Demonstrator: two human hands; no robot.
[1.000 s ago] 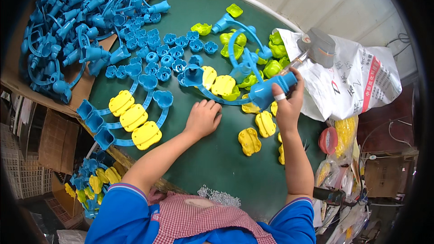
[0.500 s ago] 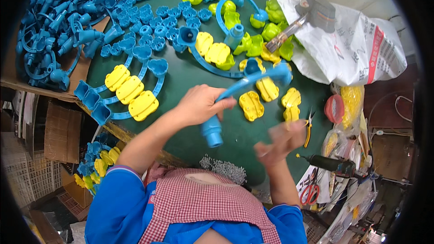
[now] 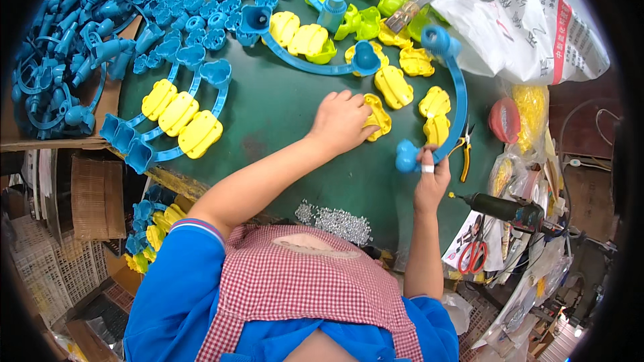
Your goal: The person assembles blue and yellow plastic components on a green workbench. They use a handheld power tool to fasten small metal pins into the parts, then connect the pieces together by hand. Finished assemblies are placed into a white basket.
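Observation:
My right hand [image 3: 431, 188] grips a curved blue plastic handle [image 3: 459, 94] near its lower end, where a rounded blue knob sticks out to the left. The handle arcs upward to a cylindrical socket at its far end. My left hand [image 3: 341, 124] is closed on the left edge of a yellow plastic shell [image 3: 381, 121] on the table; its fingertips are partly hidden. Beside that shell lies a yellow ribbed piece [image 3: 394, 87]. Two more yellow pieces [image 3: 435, 102] lie behind the held handle. Beyond my left hand rests another blue handle [image 3: 305, 64] with yellow pieces against it.
Blue handles with yellow grips [image 3: 180, 112] lie at the left, near a heaped box of blue parts [image 3: 74, 60]. Small screws [image 3: 339, 223] lie at the near edge. Yellow-handled pliers [image 3: 465, 154], a power screwdriver [image 3: 500, 209], red scissors [image 3: 473, 256] and a white sack [image 3: 516, 33] are right.
The blue handle has passed from my left hand to my right hand and now stands further right. My left hand has moved right and forward onto the yellow shell. The whole view has shifted somewhat.

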